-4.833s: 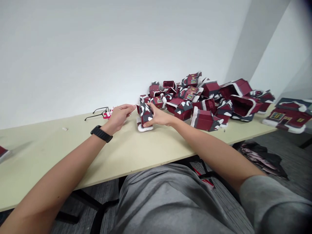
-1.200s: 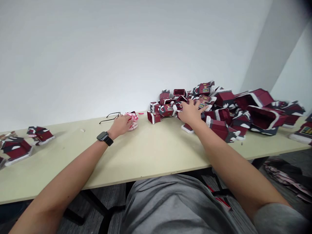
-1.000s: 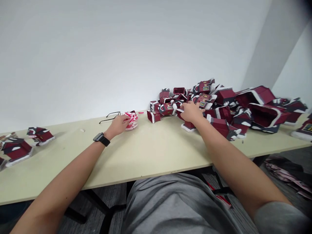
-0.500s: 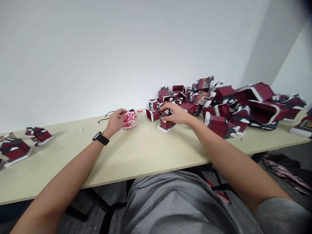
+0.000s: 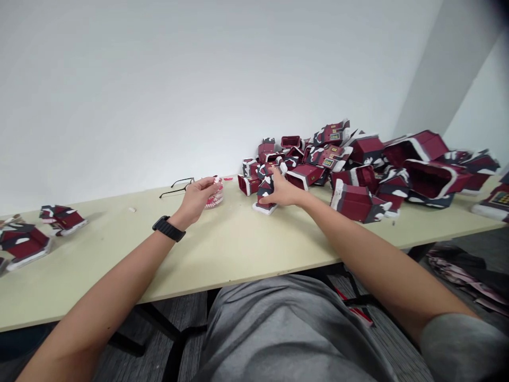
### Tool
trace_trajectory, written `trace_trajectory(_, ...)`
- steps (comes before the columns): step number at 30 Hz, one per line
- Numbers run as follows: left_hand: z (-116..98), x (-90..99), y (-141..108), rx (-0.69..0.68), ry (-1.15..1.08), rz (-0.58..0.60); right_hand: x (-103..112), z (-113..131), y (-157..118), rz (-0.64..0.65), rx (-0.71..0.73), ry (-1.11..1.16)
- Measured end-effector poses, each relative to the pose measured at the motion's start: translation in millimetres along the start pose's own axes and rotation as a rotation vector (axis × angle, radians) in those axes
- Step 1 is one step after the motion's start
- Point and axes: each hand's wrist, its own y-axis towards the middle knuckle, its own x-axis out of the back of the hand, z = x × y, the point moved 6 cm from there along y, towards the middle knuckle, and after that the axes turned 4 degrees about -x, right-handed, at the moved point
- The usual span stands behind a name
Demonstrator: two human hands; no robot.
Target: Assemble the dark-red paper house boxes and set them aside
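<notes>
My right hand [image 5: 283,192] grips a small dark red paper house model [image 5: 264,197], which tilts on its white base at the front of the pile. My left hand [image 5: 194,196] pinches the top of a crumpled red-and-white paper bundle [image 5: 214,199] standing on the pale table [image 5: 238,249]. Its fingers hide part of the bundle. A black band [image 5: 168,228] circles my left wrist. The two hands are about a hand's length apart.
Many red paper houses form a heap [image 5: 358,164] against the wall at right. Black-framed glasses [image 5: 177,187] lie left of my left hand. Further paper houses [image 5: 24,245] stand at the far left. Dark paper scraps [image 5: 465,278] lie on the floor.
The small house has moved slightly left and now tilts in my right hand. My left hand has risen onto the top of the bundle.
</notes>
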Motion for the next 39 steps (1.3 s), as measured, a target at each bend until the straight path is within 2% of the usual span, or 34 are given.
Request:
trace_trajectory(3,3.0,-13.2,-5.1,0.079,-0.078,0.118,-6.0,11.8,-5.9,0.034,0.063,0.045)
trace_trajectory(5,6.9,-21.4,-10.1,0.162,-0.145,0.174,-12.2,22.0,-11.4,0.105,0.131,0.102)
trace_trajectory(9,16.8,-34.4,-20.3,0.342,-0.247,0.187,-26.6,41.7,-21.9,0.265,0.349,0.232)
trace_trajectory(12,19.7,-40.7,-24.2,0.392,-0.288,0.182,-32.6,46.5,-23.9,0.297,0.458,0.260)
trace_trajectory(19,14.6,-44.2,-29.0,0.375,-0.230,0.171,-32.8,46.1,-23.3,0.302,0.469,0.296)
trace_trajectory(24,13.4,-46.4,-31.6,0.419,-0.275,0.124,-33.9,49.2,-25.6,0.313,0.491,0.281)
trace_trajectory(29,14.0,-47.2,-30.5,0.432,-0.306,0.133,-35.6,50.2,-26.6,0.325,0.514,0.290)
trace_trajectory(39,2.0,-43.7,-33.9,0.270,-0.041,0.127,-39.5,48.6,-25.0,0.322,0.567,0.297)
